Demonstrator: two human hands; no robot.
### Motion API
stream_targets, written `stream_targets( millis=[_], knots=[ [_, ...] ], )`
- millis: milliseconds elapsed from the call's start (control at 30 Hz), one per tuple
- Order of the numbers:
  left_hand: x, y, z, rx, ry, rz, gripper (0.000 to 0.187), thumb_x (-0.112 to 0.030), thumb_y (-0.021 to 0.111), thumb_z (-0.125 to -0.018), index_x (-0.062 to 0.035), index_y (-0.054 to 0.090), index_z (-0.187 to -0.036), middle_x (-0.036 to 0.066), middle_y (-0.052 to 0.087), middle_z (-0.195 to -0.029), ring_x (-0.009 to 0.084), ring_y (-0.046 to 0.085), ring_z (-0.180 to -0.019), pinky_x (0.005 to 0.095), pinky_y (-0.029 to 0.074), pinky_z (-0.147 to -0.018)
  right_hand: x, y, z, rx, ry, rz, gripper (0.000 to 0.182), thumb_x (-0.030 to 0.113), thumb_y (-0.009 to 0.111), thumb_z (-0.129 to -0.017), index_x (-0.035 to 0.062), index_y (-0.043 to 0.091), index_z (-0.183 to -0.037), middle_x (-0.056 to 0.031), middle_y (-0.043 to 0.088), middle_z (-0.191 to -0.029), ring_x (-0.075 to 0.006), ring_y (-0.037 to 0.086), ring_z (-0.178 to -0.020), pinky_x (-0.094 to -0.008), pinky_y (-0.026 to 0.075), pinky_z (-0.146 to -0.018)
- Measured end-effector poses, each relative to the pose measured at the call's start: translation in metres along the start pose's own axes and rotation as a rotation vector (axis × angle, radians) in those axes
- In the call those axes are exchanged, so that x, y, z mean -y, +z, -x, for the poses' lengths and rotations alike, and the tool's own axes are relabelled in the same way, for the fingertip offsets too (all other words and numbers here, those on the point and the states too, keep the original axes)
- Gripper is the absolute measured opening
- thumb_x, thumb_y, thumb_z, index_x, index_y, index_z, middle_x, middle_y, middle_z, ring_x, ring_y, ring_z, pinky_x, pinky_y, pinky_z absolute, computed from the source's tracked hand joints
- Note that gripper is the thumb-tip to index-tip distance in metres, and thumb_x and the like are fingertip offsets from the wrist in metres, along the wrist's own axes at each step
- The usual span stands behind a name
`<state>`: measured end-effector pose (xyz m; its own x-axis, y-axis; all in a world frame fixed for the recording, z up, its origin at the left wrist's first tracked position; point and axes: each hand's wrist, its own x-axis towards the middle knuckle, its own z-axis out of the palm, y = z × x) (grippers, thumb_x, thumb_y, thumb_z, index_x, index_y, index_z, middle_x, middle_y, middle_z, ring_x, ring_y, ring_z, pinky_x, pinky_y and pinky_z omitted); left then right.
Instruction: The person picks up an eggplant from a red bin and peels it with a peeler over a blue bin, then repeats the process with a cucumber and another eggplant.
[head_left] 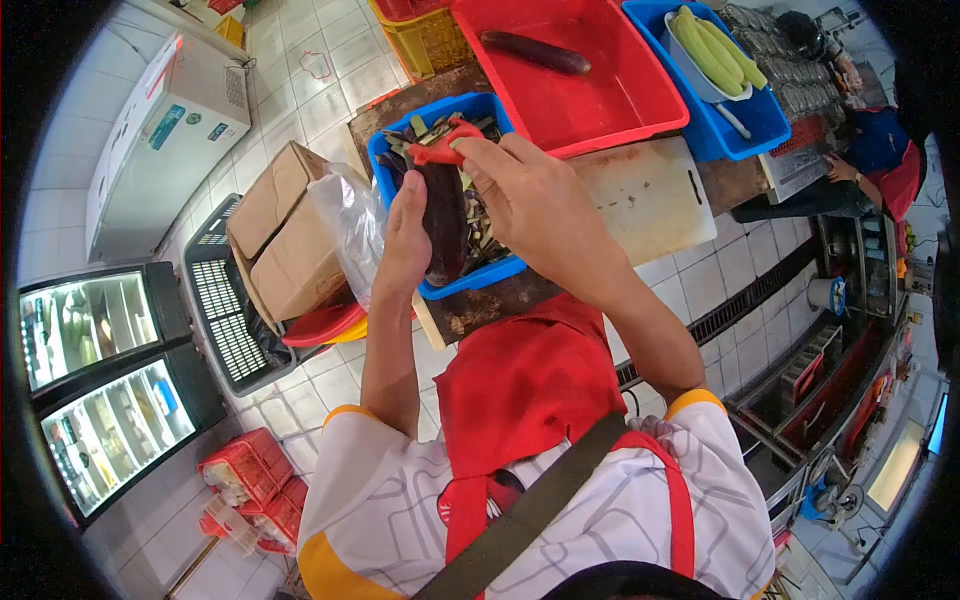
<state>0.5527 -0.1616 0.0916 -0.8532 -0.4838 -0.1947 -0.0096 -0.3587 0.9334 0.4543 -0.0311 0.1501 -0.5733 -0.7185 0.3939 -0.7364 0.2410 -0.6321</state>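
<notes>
My left hand (404, 240) is closed round a dark purple eggplant (444, 222), holding it lengthwise over a blue tub (478, 277). In my right hand (530, 195) is a red peeler (440, 150), at the far end of the eggplant. The peeler's blade is hidden from this angle. Strips of dark peel (484, 238) with pale undersides lie in the tub below. A second long eggplant (536, 52) rests in the red tub (600, 125) beyond my right hand.
A worn white cutting board (655, 205) lies right of the blue tub. Farther right, a blue bin (715, 140) holds a bowl of peeled pale-green vegetables (715, 50). Cardboard boxes (290, 235) and a plastic bag (350, 225) stand at left. Another person (880, 150) is at far right.
</notes>
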Motion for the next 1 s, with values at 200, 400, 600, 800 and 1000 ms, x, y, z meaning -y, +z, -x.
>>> stream_targets(
  millis=[200,400,600,800,1000],
  knots=[
    [0.004,-0.004,-0.003,0.001,0.011,-0.001,0.049,-0.040,0.034,-0.103,-0.0017,0.050,-0.129,0.004,0.060,-0.111,0.0105,0.059,-0.095,0.0266,0.048,-0.084,-0.001,-0.013,0.001,0.040,0.020,-0.023,0.021,0.014,0.054,-0.094,0.0041,0.059,-0.111,-0.0173,0.057,-0.083,-0.0379,0.058,-0.073,-0.0437,0.047,-0.062],
    [0.002,-0.018,-0.005,0.032,0.003,-0.140,0.049,-0.041,0.035,-0.103,-0.0011,0.051,-0.127,0.004,0.060,-0.111,0.0106,0.058,-0.098,0.0270,0.047,-0.087,0.001,-0.006,0.001,0.013,0.020,-0.035,0.020,0.014,0.053,-0.094,0.0048,0.059,-0.111,-0.0179,0.057,-0.083,-0.0386,0.058,-0.074,-0.0447,0.047,-0.062],
    [0.006,0.003,-0.010,-0.140,0.093,-0.039,0.052,-0.045,0.035,-0.102,-0.0019,0.053,-0.125,0.006,0.062,-0.111,0.0146,0.061,-0.092,0.0292,0.049,-0.084,0.004,0.010,0.015,0.004,0.065,-0.024,0.021,0.012,0.052,-0.094,0.0055,0.057,-0.112,-0.0189,0.057,-0.085,-0.0402,0.058,-0.075,-0.0463,0.047,-0.063],
    [0.001,-0.025,-0.050,-0.515,-0.006,0.389,0.063,-0.059,0.031,-0.097,-0.0028,0.056,-0.110,0.013,0.063,-0.099,0.0294,0.062,-0.087,0.0450,0.053,-0.080,0.009,0.040,0.060,0.132,0.137,-0.119,0.020,0.011,0.053,-0.092,0.0053,0.056,-0.111,-0.0189,0.056,-0.084,-0.0404,0.058,-0.075,-0.0471,0.047,-0.061],
    [0.019,-0.098,-0.075,-0.178,0.156,0.724,0.062,-0.055,0.027,-0.098,0.0001,0.056,-0.099,0.017,0.061,-0.089,0.0356,0.060,-0.080,0.0497,0.052,-0.073,-0.015,0.078,0.089,0.350,0.128,-0.077,0.021,0.012,0.054,-0.088,0.0076,0.055,-0.109,-0.0179,0.058,-0.087,-0.0402,0.062,-0.074,-0.0479,0.052,-0.060]
  ],
)
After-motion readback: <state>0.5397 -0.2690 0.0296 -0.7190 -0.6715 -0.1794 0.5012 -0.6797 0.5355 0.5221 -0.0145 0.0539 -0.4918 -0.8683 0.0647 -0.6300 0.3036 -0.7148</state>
